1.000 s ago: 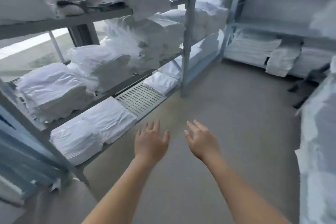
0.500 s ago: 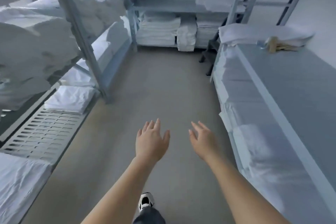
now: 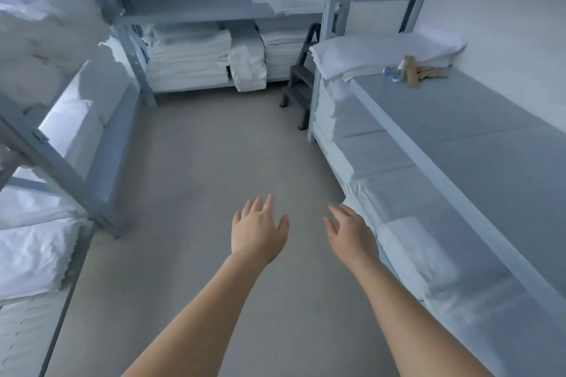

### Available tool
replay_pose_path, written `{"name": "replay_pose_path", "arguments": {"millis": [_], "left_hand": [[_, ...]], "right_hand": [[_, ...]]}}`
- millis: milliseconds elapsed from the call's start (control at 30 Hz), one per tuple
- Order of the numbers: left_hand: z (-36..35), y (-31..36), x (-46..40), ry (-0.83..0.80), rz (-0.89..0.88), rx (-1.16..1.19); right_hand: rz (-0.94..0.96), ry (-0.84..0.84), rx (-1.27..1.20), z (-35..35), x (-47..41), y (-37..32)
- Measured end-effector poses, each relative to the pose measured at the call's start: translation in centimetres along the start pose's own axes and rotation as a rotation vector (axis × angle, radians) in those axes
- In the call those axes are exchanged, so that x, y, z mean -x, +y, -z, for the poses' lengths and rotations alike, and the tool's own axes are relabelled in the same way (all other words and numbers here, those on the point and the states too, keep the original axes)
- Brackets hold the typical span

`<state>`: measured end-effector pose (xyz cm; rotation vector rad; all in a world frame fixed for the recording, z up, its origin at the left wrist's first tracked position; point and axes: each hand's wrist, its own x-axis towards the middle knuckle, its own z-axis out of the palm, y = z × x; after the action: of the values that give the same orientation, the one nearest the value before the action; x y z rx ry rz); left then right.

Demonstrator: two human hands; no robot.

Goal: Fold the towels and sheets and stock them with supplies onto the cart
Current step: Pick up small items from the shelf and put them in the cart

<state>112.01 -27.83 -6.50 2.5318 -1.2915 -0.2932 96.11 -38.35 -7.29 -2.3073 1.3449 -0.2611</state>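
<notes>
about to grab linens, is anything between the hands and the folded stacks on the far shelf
Nothing visible does. Both the left hand and right hand are empty over bare floor, which runs clear to the folded stacks. The dark step stool stands off to the right.

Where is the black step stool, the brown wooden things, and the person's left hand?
black step stool (image 3: pixel 301 76), head view, its upper step.
brown wooden things (image 3: pixel 421 73), head view, middle of the pile.
left hand (image 3: pixel 258 231), head view, back of the hand.
</notes>
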Motion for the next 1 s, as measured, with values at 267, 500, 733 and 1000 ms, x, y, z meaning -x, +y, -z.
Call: {"name": "replay_pose_path", "arguments": {"millis": [267,500,733,1000], "left_hand": [[-1.1,1.1,-14.3,-0.063,-0.116,-0.006],[-1.6,6.6,-31.5,-0.064,-0.248,-0.022],[-1.3,13.7,-45.5,-0.099,-0.371,-0.022],[-2.3,18.3,-57.8,-0.162,-0.47,-0.013]], "right_hand": [[-0.115,0.053,0.023,0.0,-12.1,1.1],[-0.196,0.118,0.014,2.1,-26.3,4.1],[-0.265,0.164,-0.001,6.2,-38.9,5.9],[-0.362,0.196,-0.002,7.7,-49.6,7.8]]}}
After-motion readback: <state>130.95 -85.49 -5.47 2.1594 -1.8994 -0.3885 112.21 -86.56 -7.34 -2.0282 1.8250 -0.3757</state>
